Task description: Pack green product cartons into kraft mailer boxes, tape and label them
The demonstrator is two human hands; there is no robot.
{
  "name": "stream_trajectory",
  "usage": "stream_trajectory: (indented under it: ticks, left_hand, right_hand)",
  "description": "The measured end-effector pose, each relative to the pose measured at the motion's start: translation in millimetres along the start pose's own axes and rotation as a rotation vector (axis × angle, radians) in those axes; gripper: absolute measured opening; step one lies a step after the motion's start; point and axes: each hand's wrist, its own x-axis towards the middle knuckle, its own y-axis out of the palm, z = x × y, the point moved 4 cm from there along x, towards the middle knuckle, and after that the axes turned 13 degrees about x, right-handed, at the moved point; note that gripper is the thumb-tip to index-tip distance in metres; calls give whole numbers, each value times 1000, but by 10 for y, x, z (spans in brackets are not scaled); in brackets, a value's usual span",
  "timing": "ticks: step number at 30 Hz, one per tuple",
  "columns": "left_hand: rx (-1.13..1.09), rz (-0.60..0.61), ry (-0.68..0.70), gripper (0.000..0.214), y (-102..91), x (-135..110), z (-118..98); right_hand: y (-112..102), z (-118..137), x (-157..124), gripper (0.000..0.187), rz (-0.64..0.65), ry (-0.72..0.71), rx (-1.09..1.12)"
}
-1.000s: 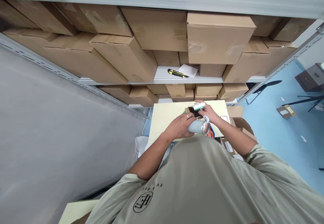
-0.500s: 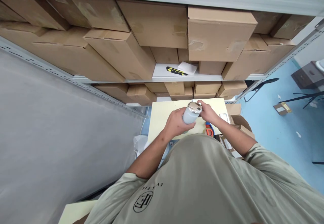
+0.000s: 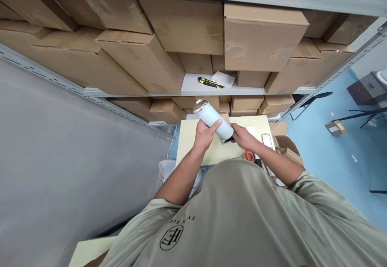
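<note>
I hold a pale blue-white bottle (image 3: 214, 119) with a shiny metal end tilted up to the left, above a cream table (image 3: 190, 142). My left hand (image 3: 204, 135) wraps round the bottle's middle. My right hand (image 3: 242, 137) is closed at the bottle's lower end, where a dark small box or sleeve (image 3: 227, 139) shows under it. What exactly the right fingers grip is partly hidden.
Grey metal shelves hold many cardboard boxes (image 3: 260, 37). A yellow-black utility knife (image 3: 209, 83) and a white pad (image 3: 223, 79) lie on a shelf gap. An orange tape dispenser (image 3: 249, 155) and a phone (image 3: 267, 139) lie on the table. Open cartons (image 3: 287, 150) stand at right on a blue floor.
The bottle was lying low by the tape dispenser, then was turned end-up, and is now raised and tilted with its metal end up-left. My right hand slid to its lower end.
</note>
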Motion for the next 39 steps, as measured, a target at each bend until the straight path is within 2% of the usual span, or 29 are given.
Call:
stream_trajectory:
  ticks: [4, 7, 11, 18, 22, 27, 34, 37, 39]
  left_hand:
    - [-65, 6, 30, 69, 32, 3, 74]
    - [-189, -45, 39, 70, 87, 10, 137]
    - [-337, -87, 46, 74, 161, 33, 203]
    - [-130, -131, 216, 81, 114, -13, 294]
    - [-112, -90, 290, 90, 169, -58, 340]
    - [-91, -61, 309, 96, 169, -88, 398]
    - [-106, -73, 293, 89, 51, -75, 355]
    - [-150, 11, 270, 86, -129, -14, 243]
    - [-122, 208, 264, 78, -239, 31, 104]
  right_hand:
    - [-3, -14, 9, 40, 3, 21, 26]
    - [26, -30, 19, 47, 9, 12, 21]
    - [53, -80, 41, 45, -21, 21, -7]
    - [40, -152, 63, 54, -27, -68, 20]
    - [90, -160, 54, 51, -13, -28, 112]
    - [66, -21, 12, 68, -51, -55, 241]
    - [-24, 34, -14, 78, -25, -62, 177]
    - [-66, 12, -3, 81, -39, -99, 109]
    - [-94, 7, 6, 80, -47, -153, 50]
